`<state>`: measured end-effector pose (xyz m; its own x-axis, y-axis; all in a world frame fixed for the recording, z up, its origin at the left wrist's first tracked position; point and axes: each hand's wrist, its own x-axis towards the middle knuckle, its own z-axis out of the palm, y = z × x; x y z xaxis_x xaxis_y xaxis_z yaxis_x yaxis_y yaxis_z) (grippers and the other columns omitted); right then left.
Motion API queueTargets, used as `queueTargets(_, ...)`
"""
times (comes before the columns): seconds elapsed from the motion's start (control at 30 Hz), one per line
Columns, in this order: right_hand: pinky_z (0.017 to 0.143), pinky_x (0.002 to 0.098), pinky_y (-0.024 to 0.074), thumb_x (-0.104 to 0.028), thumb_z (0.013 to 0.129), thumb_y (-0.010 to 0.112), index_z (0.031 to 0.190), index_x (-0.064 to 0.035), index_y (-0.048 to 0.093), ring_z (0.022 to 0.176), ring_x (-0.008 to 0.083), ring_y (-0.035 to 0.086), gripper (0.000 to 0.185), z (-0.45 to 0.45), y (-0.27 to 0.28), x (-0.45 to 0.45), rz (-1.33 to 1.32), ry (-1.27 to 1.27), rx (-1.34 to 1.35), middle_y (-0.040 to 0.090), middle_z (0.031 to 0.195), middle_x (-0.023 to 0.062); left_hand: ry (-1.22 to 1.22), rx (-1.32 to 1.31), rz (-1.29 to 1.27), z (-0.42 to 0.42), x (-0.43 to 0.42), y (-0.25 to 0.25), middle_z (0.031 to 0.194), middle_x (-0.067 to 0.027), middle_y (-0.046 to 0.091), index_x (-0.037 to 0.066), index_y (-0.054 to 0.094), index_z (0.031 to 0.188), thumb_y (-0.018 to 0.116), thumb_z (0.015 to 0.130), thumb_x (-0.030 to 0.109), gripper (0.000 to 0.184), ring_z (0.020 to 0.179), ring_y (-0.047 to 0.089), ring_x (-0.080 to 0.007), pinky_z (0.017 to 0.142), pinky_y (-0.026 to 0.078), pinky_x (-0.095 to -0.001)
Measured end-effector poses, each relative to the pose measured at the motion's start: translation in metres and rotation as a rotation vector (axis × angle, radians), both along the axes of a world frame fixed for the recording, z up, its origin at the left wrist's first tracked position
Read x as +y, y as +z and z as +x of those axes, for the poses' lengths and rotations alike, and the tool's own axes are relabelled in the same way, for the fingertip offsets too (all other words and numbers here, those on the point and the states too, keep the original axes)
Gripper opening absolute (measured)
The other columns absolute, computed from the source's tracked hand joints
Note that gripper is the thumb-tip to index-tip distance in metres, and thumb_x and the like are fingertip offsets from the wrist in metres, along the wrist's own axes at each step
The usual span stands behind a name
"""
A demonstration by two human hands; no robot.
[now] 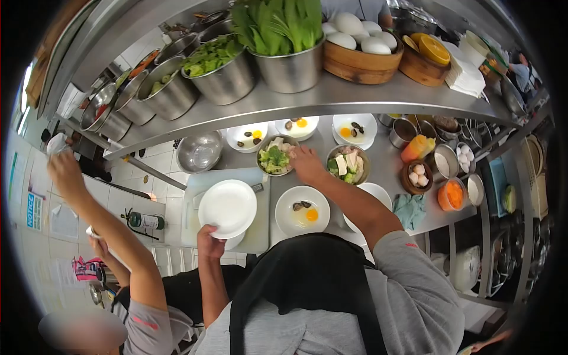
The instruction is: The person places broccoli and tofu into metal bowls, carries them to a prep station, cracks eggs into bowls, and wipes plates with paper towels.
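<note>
My left hand (212,241) grips an empty white plate (228,208) by its lower edge, over a pale cutting board (195,228). My right hand (309,165) reaches across the counter to the right side of a metal bowl (274,173) holding broccoli (273,158) and pale pink pieces. Its fingers are bent down at those pieces; what they pinch, if anything, is hidden. Close below that arm lies a white plate (284,222) with a raw egg yolk (312,215) and dark mushroom-like pieces (301,205). Right of the forearm stands another bowl (362,171) with broccoli and whitish chunks.
Behind, several plates (354,142) hold yolks and dark pieces. An empty metal bowl (199,152) stands left. Squeeze bottles (418,148), tubs and a cloth (409,210) lie right. A steel shelf (307,108) overhangs the counter. At left, a co-worker's arm (118,231) is raised.
</note>
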<state>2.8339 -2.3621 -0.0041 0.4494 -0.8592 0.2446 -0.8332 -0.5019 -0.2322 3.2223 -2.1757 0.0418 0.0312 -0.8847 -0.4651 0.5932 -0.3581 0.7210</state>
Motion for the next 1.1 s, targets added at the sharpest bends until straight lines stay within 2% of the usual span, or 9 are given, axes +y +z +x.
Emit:
queueTargets(0.07,0.102,0.0507,0.0398,-0.014,0.085,0.063,0.100,-0.0142,0.078,0.126,0.0307,0.048,0.020,-0.007,-0.005,-0.001,0.001,0.006,0.005,0.056,0.131,0.0121,0.083,-0.045,0.040,-0.036,-0.002,0.013,0.102,-0.0075,0.066,0.002,0.055,0.125,0.060,0.075,0.015,0.052,0.072,0.062,-0.0157,0.045,0.040,-0.0232)
queueTargets(0.17,0.101,0.0513,0.0402,-0.013,0.085,0.064,0.100,-0.0169,0.079,0.125,0.0311,0.048,0.022,-0.011,0.000,0.012,0.040,0.049,0.020,0.056,0.131,0.0119,0.114,-0.029,0.060,-0.044,0.000,0.009,0.103,-0.0080,0.066,0.002,0.055,0.127,0.060,0.075,0.015,0.053,0.073,0.063,-0.0161,0.046,0.042,-0.0234)
queueTargets(0.3,0.098,0.0511,0.0425,-0.012,0.078,0.067,0.095,-0.0167,0.079,0.124,0.0348,0.051,0.022,-0.036,-0.004,0.030,0.004,0.082,0.111,0.060,0.130,0.0149,0.144,0.021,-0.010,-0.040,0.002,-0.011,0.118,-0.0140,0.067,-0.001,0.052,0.134,0.061,0.079,0.017,0.058,0.095,0.070,-0.0271,0.069,0.059,-0.0351)
queueTargets(0.43,0.098,0.0490,0.0462,-0.013,0.080,0.068,0.108,-0.0116,0.075,0.122,0.0359,0.055,0.029,-0.069,0.065,0.073,0.026,0.068,-0.065,0.064,0.122,0.0146,0.027,0.014,-0.096,-0.063,0.000,0.019,0.142,-0.0204,0.055,-0.003,0.041,0.148,0.060,0.085,0.021,0.070,0.129,0.057,-0.0375,0.111,0.046,-0.0520)
queueTargets(0.53,0.097,0.0446,0.0493,-0.015,0.083,0.069,0.114,-0.0077,0.073,0.114,0.0348,0.062,0.032,-0.123,0.128,0.100,0.156,0.128,-0.219,0.067,0.116,0.0157,0.031,0.003,-0.101,-0.068,-0.004,0.018,0.143,-0.0205,0.054,-0.004,0.040,0.148,0.057,0.088,0.020,0.066,0.132,0.054,-0.0370,0.113,0.044,-0.0513)
queueTargets(0.6,0.094,0.0440,0.0524,-0.017,0.087,0.069,0.115,-0.0065,0.072,0.104,0.0342,0.067,0.030,-0.174,0.224,0.133,0.413,-0.105,-0.271,0.071,0.106,0.0164,0.018,-0.043,-0.085,-0.072,-0.003,0.023,0.143,-0.0206,0.054,-0.005,0.040,0.148,0.056,0.090,0.019,0.065,0.133,0.054,-0.0366,0.113,0.043,-0.0502)
queueTargets(0.7,0.075,0.0354,0.0570,-0.015,0.090,0.070,0.109,-0.0049,0.075,0.082,0.0205,0.072,0.022,-0.251,0.318,0.166,0.064,-0.485,-0.460,0.076,0.101,0.0137,-0.017,-0.068,-0.106,-0.087,-0.004,0.040,0.140,-0.0211,0.056,-0.006,0.042,0.146,0.057,0.089,0.020,0.064,0.129,0.056,-0.0364,0.111,0.045,-0.0494)
queueTargets(0.83,0.079,0.0377,0.0567,-0.018,0.087,0.071,0.108,-0.0034,0.076,0.086,0.0318,0.073,0.026,-0.346,0.386,0.126,-0.600,-0.662,-0.266,0.075,0.096,0.0186,-0.073,-0.009,-0.115,-0.106,-0.012,0.046,0.136,-0.0215,0.059,-0.007,0.045,0.142,0.059,0.088,0.021,0.062,0.124,0.059,-0.0365,0.108,0.048,-0.0484)
queueTargets(1.1,0.091,0.0438,0.0548,-0.031,0.084,0.072,0.100,-0.0048,0.079,0.099,0.0367,0.070,0.031,-0.375,0.438,0.041,-0.299,-0.695,-0.088,0.074,0.103,0.0208,-0.128,0.023,-0.139,-0.150,-0.018,0.055,0.132,-0.0214,0.061,-0.008,0.048,0.139,0.060,0.084,0.019,0.063,0.120,0.062,-0.0366,0.106,0.050,-0.0476)
